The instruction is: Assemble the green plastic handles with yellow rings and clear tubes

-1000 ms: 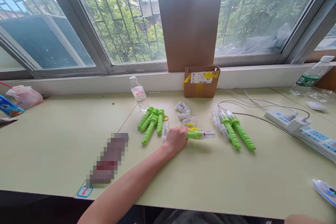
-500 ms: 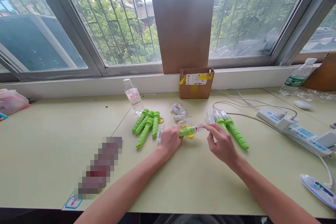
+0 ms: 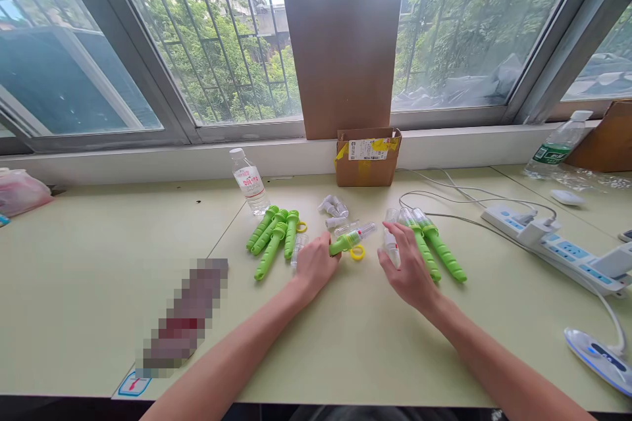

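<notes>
My left hand [image 3: 316, 260] is closed around a green ribbed tube [image 3: 340, 245] with a clear plastic tip [image 3: 364, 231] pointing right. My right hand [image 3: 407, 264] hovers with thumb and fingers apart over a clear plastic cylinder [image 3: 392, 243]; whether it touches the cylinder I cannot tell. Just right of that hand lie two green tubes with clear tops, one a finished-looking green stick [image 3: 444, 251]. Below the held tip is a yellow ring [image 3: 357, 252]. Beside my left hand lies a clear sleeve [image 3: 299, 250], partly hidden, and several green tubes [image 3: 270, 253].
White and clear small parts [image 3: 336, 208] lie behind the hands. A water bottle [image 3: 249, 182] stands back left, a cardboard box [image 3: 366, 164] at the sill. Cables run to a power strip [image 3: 553, 243] on the right. A pixelated object [image 3: 185, 319] lies front left.
My right hand has come off the clear tip, and its fingers have spread near the clear cylinder. The held green tube has shifted slightly left, its tip tilting up.
</notes>
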Tool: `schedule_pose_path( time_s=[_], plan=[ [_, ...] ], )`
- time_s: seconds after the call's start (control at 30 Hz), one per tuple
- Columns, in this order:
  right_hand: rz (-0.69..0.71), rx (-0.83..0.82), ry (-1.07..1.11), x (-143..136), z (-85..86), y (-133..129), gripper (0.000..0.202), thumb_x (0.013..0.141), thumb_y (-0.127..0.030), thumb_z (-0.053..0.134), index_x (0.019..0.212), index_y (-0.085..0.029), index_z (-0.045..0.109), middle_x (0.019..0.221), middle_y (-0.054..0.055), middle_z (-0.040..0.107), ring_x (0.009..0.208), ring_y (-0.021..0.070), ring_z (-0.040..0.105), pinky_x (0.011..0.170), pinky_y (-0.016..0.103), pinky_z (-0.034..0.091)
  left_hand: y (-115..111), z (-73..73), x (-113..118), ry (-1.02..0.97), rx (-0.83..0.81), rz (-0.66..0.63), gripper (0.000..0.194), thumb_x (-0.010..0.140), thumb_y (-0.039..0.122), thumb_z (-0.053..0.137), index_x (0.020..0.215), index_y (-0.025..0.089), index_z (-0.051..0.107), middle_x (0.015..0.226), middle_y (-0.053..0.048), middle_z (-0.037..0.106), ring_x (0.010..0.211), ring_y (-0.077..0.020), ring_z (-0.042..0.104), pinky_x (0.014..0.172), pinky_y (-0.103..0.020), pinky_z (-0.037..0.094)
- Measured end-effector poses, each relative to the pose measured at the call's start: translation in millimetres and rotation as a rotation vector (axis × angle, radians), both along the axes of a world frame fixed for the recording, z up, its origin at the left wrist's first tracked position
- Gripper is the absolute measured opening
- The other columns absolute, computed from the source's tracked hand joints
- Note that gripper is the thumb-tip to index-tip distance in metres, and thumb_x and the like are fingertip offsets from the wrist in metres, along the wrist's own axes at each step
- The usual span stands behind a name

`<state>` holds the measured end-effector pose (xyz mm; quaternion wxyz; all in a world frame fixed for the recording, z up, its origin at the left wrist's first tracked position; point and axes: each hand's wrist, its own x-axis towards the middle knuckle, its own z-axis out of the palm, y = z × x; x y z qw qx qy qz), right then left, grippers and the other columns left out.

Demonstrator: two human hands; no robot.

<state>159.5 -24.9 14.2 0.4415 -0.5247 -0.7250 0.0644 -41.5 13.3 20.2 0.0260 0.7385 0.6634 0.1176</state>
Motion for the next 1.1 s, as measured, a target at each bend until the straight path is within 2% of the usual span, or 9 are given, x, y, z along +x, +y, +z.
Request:
schedule_pose_path(
  time_s=[0.23,0.43,0.53,0.6,0.73,0.8,0.9,1.0,1.1],
  plan=[
    [-0.079,-0.122,-0.118,3,-18.8,12,0.050,0.089,-0.030,0.045,0.136,-0.018,0.035,0.135,0.016,0.038,0.129,0.0297,0.037,0.105,0.049,0.037,0,2.3,-1,-0.148,0.028,-0.005,0.016,0.087,0.037,0.050,0.088,0.021,0.053,0.077,-0.003,0.066,0.070,-0.0193,0.062,0.057,-0.025,0.032],
    [-0.038,-0.143,-0.091,2,-28.1,19,0.048,0.088,-0.029,0.047,0.134,-0.015,0.041,0.134,0.017,0.041,0.127,0.0299,0.041,0.104,0.048,0.038,-6,5.5,3,-0.510,-0.001,-0.082,0.018,0.085,0.039,0.053,0.088,0.022,0.047,0.065,0.004,0.056,0.059,-0.0138,0.054,0.054,-0.022,0.033],
    [0.021,-0.077,0.091,-1,-18.5,16,0.035,0.091,-0.029,0.044,0.123,-0.018,0.051,0.123,0.013,0.053,0.118,0.0261,0.051,0.101,0.044,0.041,-16,7.6,9,-0.693,-0.053,-0.205,0.018,0.087,0.037,0.049,0.096,0.021,0.046,0.069,0.004,0.056,0.055,-0.0117,0.051,0.053,-0.022,0.036],
    [0.143,-0.105,0.193,-4,-11.1,10,0.031,0.092,-0.031,0.044,0.119,-0.020,0.054,0.115,0.010,0.059,0.109,0.0244,0.057,0.095,0.041,0.046,-25,8.8,14,-0.748,-0.073,-0.316,0.022,0.089,0.033,0.046,0.106,0.020,0.044,0.078,0.001,0.060,0.058,-0.0123,0.054,0.056,-0.024,0.040],
    [0.339,-0.229,0.391,-15,-1.4,-1,0.028,0.093,-0.038,0.046,0.111,-0.019,0.057,0.096,0.006,0.066,0.088,0.0210,0.063,0.080,0.034,0.051,-43,9.3,23,-0.639,-0.084,-0.604,0.042,0.087,0.027,0.048,0.127,0.020,0.035,0.102,-0.007,0.061,0.082,-0.0183,0.060,0.069,-0.029,0.048],
    [0.294,-0.254,0.484,-18,1.3,-4,0.028,0.091,-0.041,0.049,0.107,-0.019,0.057,0.084,0.003,0.065,0.073,0.0182,0.062,0.067,0.029,0.052,-47,8.2,25,-0.536,-0.053,-0.735,0.042,0.087,0.028,0.049,0.127,0.019,0.037,0.110,-0.010,0.059,0.094,-0.0215,0.059,0.078,-0.033,0.049],
    [0.088,-0.207,0.494,-13,5.2,-2,0.038,0.086,-0.044,0.056,0.115,-0.018,0.054,0.070,-0.001,0.061,0.058,0.0160,0.056,0.054,0.026,0.047,-46,4.4,25,-0.329,0.059,-0.843,0.043,0.089,0.029,0.046,0.129,0.017,0.038,0.113,-0.013,0.057,0.104,-0.0249,0.055,0.089,-0.039,0.047],
    [-0.142,-0.187,0.334,1,7.7,6,0.049,0.086,-0.042,0.054,0.127,-0.016,0.048,0.068,0.000,0.062,0.053,0.0172,0.055,0.055,0.029,0.045,-39,-1.2,22,-0.135,0.167,-0.836,0.043,0.090,0.031,0.044,0.131,0.016,0.041,0.118,-0.015,0.054,0.106,-0.0273,0.052,0.092,-0.044,0.045],
    [-0.301,-0.295,0.041,17,4.8,14,0.060,0.087,-0.030,0.048,0.142,-0.010,0.034,0.059,0.001,0.060,0.049,0.0200,0.053,0.052,0.030,0.040,-33,-5.8,19,-0.042,0.231,-0.784,0.043,0.090,0.035,0.045,0.130,0.017,0.045,0.127,-0.017,0.049,0.115,-0.0310,0.046,0.095,-0.047,0.041]
  ],
)
